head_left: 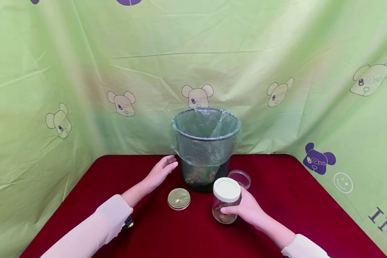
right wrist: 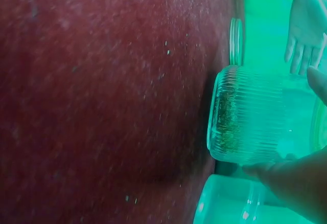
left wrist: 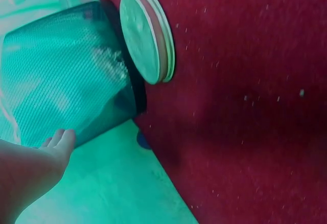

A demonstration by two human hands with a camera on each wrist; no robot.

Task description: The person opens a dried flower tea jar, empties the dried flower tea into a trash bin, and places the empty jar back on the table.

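Note:
My right hand (head_left: 249, 207) grips a clear ribbed jar (head_left: 218, 204) from its right side, thumb across the front. A white lid (head_left: 227, 190) caps the jar, and dry brownish bits (right wrist: 227, 116) lie at its bottom. Whether the jar's base touches the table cannot be told. My left hand (head_left: 161, 172) is held out with straight fingers, holding nothing, by the left side of a mesh wastebasket (head_left: 200, 152). Between the hands lies a low round gold-coloured lid or shallow tin (head_left: 178, 198). Partly hidden behind the right hand is a clear round container (head_left: 239, 173).
The wastebasket, lined with a clear plastic bag (head_left: 224, 123), stands at the back middle with some litter inside. Dark red cloth (head_left: 148, 229) covers the table, with small pale specks on it. A green printed curtain (head_left: 142, 64) hangs behind and at both sides.

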